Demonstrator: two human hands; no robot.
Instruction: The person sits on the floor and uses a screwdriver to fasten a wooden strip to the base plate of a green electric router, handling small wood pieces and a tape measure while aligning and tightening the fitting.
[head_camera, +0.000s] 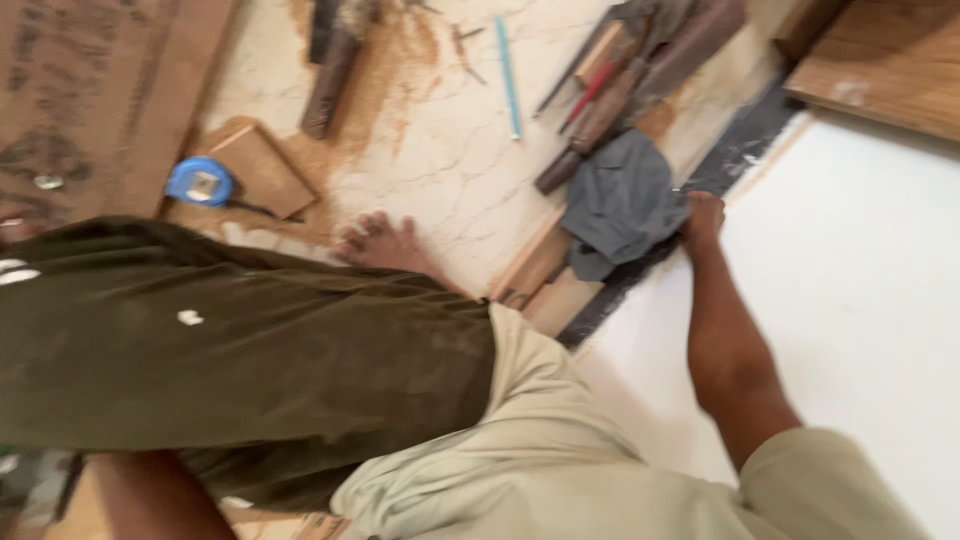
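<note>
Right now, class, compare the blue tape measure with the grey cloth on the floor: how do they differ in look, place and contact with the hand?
The tape measure is bright blue, round and rigid; the cloth is dull grey, crumpled and larger. The tape measure lies beside a wooden block with no hand near it; the cloth lies over wooden strips, and the right hand meets its edge. Both rest low on the dusty floor.

A sawdust-strewn marble floor (450, 170) carries a blue tape measure (200, 182), grey cloth (620, 200) and wooden offcuts (262, 165).
</note>
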